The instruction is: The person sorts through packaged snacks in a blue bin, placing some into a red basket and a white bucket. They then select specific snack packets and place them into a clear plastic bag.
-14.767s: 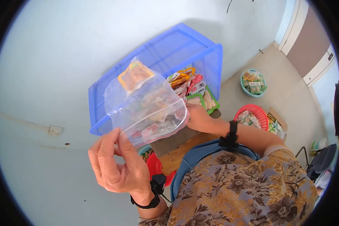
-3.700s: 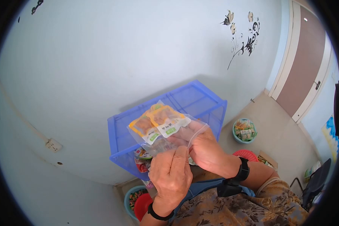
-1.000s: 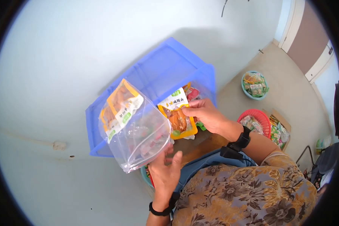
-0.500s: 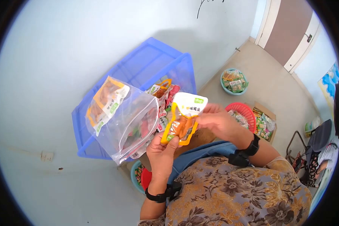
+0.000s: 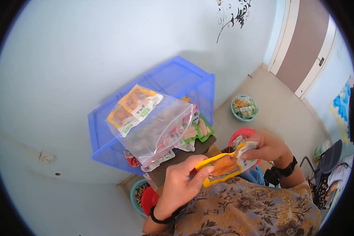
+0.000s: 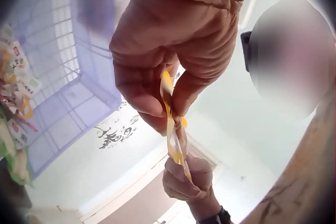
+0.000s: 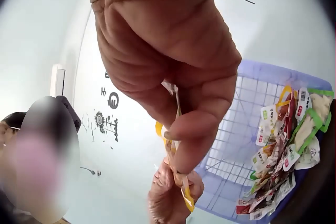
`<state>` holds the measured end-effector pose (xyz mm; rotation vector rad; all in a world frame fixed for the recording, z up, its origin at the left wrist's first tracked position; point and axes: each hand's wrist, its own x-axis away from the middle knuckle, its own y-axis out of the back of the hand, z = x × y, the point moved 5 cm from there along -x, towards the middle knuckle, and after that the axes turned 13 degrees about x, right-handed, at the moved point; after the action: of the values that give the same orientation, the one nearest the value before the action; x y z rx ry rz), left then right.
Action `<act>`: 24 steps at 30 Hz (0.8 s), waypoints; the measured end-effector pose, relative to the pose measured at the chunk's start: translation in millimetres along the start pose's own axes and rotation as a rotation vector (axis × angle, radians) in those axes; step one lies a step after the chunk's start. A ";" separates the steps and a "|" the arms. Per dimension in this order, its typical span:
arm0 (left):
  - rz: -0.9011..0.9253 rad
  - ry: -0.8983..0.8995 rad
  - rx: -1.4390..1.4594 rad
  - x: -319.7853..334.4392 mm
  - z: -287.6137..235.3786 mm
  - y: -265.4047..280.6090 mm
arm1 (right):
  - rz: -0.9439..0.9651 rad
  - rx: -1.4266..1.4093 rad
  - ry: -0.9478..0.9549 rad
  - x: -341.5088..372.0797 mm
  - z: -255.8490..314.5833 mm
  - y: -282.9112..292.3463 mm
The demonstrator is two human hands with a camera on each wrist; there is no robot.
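A yellow-edged food packet (image 5: 224,167) is stretched between both hands in front of the patterned shirt. My left hand (image 5: 183,181) pinches its yellow end between thumb and fingers; my right hand (image 5: 269,149) pinches the white end. Seen edge-on in the left wrist view, the packet (image 6: 176,134) hangs from the left hand (image 6: 178,40). In the right wrist view the right hand (image 7: 168,50) grips the other end. A clear zip bag (image 5: 157,131) with yellow-edged packets inside lies on the packets in the blue crate (image 5: 106,151), touched by neither hand.
Right of the crate, a blue basin (image 5: 244,108) of packets and a red basket (image 5: 240,133) stand on the floor. Lower left are another blue basin (image 5: 135,196) and a red container (image 5: 148,200). Green-edged packets (image 5: 202,128) lie at the crate's right side.
The bag was held up by the left hand and now lies on the crate's contents. The yellow-edged packet has moved right and toward the body, and the right hand has closed on its white end.
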<state>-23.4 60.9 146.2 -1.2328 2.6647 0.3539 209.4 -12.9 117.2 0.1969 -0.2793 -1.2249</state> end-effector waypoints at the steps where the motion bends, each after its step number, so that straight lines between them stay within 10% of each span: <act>1: -0.088 -0.120 -0.139 4.1 -21.7 2.9 | -0.052 0.010 -0.059 6.9 8.1 3.9; 8: -0.706 -0.499 -0.871 22.8 -63.7 36.9 | -0.194 -0.718 -0.117 11.5 44.0 -15.3; 24: -0.690 -0.505 -0.851 0.1 -52.0 52.4 | -0.190 -0.772 -0.011 -48.2 76.7 -60.9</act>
<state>-67.1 78.7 203.0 -1.8316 1.5260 1.5016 115.6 12.7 166.8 -0.4606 0.2190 -1.4384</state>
